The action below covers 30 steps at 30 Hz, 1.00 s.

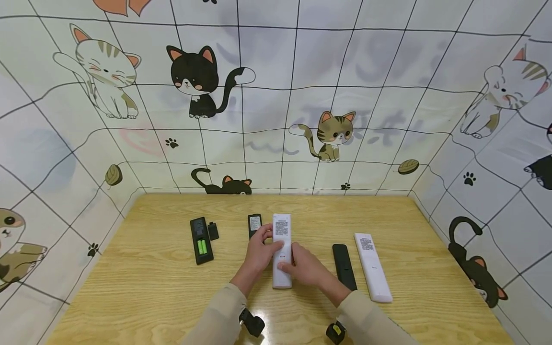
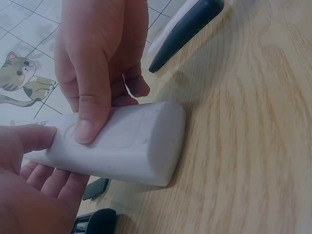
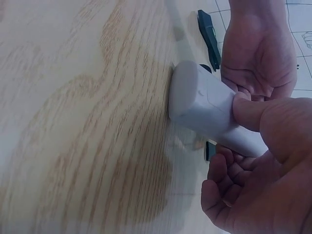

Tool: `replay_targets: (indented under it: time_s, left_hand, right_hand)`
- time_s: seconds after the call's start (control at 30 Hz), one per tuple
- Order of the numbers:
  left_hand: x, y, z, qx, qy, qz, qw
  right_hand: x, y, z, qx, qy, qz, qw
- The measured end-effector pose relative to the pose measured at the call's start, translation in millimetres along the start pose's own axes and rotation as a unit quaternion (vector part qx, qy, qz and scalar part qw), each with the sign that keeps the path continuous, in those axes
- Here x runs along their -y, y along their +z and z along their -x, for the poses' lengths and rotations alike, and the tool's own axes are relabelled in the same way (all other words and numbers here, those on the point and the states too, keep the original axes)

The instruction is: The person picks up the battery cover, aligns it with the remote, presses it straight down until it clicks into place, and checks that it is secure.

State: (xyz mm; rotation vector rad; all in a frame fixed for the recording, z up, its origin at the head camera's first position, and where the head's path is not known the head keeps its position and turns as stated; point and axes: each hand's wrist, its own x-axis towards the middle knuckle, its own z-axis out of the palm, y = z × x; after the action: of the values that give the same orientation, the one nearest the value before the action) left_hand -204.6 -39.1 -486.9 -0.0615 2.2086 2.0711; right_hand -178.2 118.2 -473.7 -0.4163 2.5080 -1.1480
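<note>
A white remote [image 1: 282, 278] lies back side up between both hands, its label at the far end and its near end low at the table in the wrist views. My left hand [image 1: 258, 251] grips its left side, thumb on top and fingers curled beneath the edge. From the right, my right hand [image 1: 307, 266] holds it, with the thumb pressing the battery cover area [image 2: 119, 129]. The cover looks closed. In the right wrist view, the right hand's fingers curl loosely beside the remote [image 3: 204, 107].
On the left lie a black remote [image 1: 199, 230] with green batteries showing and its small cover [image 1: 213, 231]. Another black remote [image 1: 255, 221] is behind my left hand. To the right are a black remote [image 1: 343, 263] and a white one [image 1: 374, 273]. Cat-printed cloth [image 1: 267, 110] stands behind.
</note>
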Motion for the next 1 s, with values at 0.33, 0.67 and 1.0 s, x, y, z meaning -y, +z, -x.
replay_targets:
  time_s: [0.33, 0.67, 1.0]
  left_hand:
    - [-5.5, -1.2, 3.4, 0.001, -0.013, 0.002, 0.9999]
    - [-42.9, -3.4, 25.5, 0.009, -0.019, -0.003, 0.9998]
    - [-3.5, -0.8, 1.1, 0.002, -0.019, 0.010, 0.9998]
  right_hand:
    - [0, -1, 1.0, 0.005, 0.004, 0.012, 0.9999]
    - [0, -6, 1.3, 0.001, 0.012, 0.016, 0.9998]
    - [2, -9, 2.9, -0.001, 0.006, 0.018, 0.9998]
